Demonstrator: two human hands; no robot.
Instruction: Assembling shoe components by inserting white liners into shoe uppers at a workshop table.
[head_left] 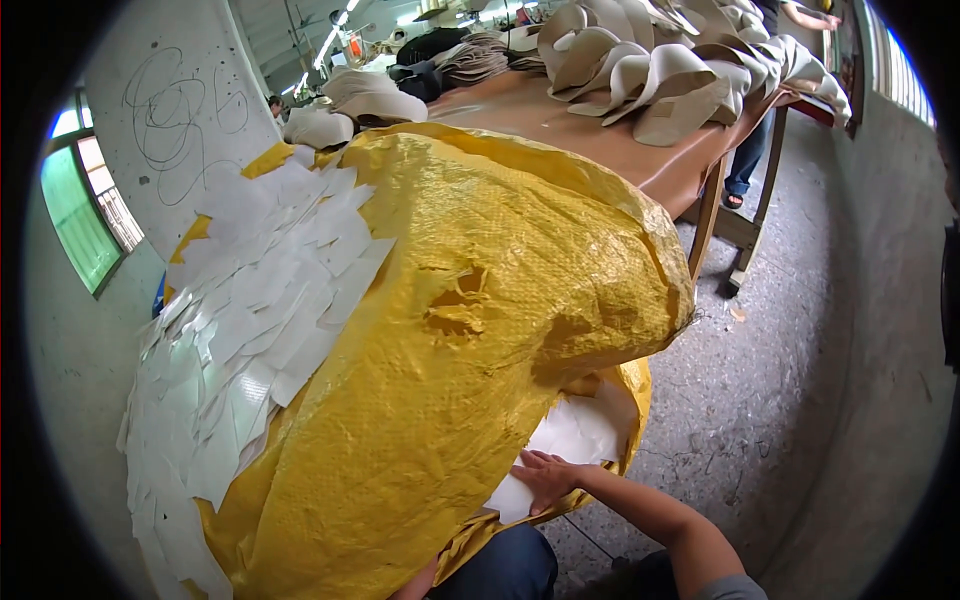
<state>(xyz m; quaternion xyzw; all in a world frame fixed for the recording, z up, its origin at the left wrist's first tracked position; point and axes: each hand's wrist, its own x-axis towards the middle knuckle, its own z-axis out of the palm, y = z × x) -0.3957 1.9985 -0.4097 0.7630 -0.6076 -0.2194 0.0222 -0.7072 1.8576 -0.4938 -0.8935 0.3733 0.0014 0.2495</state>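
Observation:
A large yellow woven sack bulges in front of me, with a ragged hole in its upper side. Out of its lower right opening show white sheets. My right hand lies on these sheets with its fingers stretched out, gripping nothing. Of my left arm only a small strip of skin shows at the lower edge, beside the sack. The sack hides my left hand and its fingers. Many overlapping white cut pieces spread down the sack's left side.
Behind the sack stands a table with a brown cover, bearing piles of curved beige pieces. A person stands beyond it. Walls rise at left and right. Grey concrete floor runs along the right.

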